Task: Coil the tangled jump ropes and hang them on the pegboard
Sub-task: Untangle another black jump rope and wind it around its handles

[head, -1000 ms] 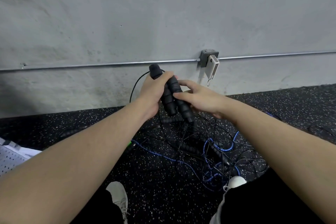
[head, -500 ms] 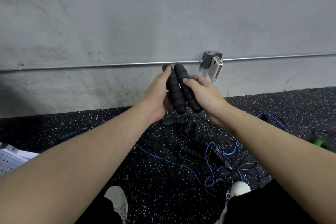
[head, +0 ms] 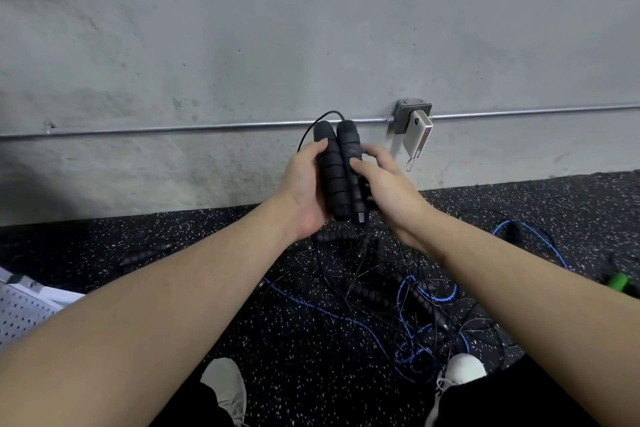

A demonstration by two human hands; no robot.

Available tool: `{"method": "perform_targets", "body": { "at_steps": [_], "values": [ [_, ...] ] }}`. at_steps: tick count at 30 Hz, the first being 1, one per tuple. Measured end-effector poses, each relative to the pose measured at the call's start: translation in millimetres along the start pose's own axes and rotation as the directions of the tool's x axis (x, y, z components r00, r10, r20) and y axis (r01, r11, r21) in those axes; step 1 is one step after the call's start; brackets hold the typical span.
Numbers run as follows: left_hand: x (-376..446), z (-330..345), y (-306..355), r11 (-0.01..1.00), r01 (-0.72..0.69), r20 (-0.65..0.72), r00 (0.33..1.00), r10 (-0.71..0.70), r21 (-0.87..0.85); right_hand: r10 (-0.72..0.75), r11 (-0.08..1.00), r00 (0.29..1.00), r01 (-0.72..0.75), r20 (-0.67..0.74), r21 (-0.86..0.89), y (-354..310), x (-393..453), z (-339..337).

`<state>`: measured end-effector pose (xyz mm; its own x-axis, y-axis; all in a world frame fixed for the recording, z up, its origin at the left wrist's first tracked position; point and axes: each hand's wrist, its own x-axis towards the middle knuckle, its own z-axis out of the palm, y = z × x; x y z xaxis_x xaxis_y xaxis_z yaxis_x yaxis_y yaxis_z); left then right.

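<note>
Two black foam jump rope handles [head: 337, 170] stand side by side and nearly upright between my hands, in front of the grey wall. My left hand [head: 304, 191] wraps the left handle, and my right hand [head: 384, 187] presses the right one with thumb and fingers. A thin black cord [head: 317, 123] loops out of the handle tops. Below them on the floor lies a tangle of black and blue ropes [head: 398, 295] with more black handles in it. A corner of the white pegboard [head: 20, 312] lies flat at the far left.
The floor is black speckled rubber. A metal conduit [head: 173, 128] runs along the concrete wall to a junction box with a white device [head: 417, 135] hanging from it. A green handle [head: 618, 282] lies at the right. My white shoes [head: 227, 388] stand beside the tangle.
Both hands have lifted the two handles higher and turned them from a slant to nearly upright, side by side. The view has shifted slightly.
</note>
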<state>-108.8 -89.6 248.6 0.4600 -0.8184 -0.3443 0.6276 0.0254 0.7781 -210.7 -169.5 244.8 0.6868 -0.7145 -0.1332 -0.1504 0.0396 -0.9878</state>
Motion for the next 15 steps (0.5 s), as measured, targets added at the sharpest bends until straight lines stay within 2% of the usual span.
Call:
{"method": "perform_targets", "body": {
  "at_steps": [15],
  "values": [
    [2.2, -0.4, -5.1, 0.994, 0.073, -0.004, 0.997, -0.073, 0.077, 0.017, 0.992, 1.0, -0.016, 0.008, -0.127, -2.6, -0.6, -5.2]
  ]
}}
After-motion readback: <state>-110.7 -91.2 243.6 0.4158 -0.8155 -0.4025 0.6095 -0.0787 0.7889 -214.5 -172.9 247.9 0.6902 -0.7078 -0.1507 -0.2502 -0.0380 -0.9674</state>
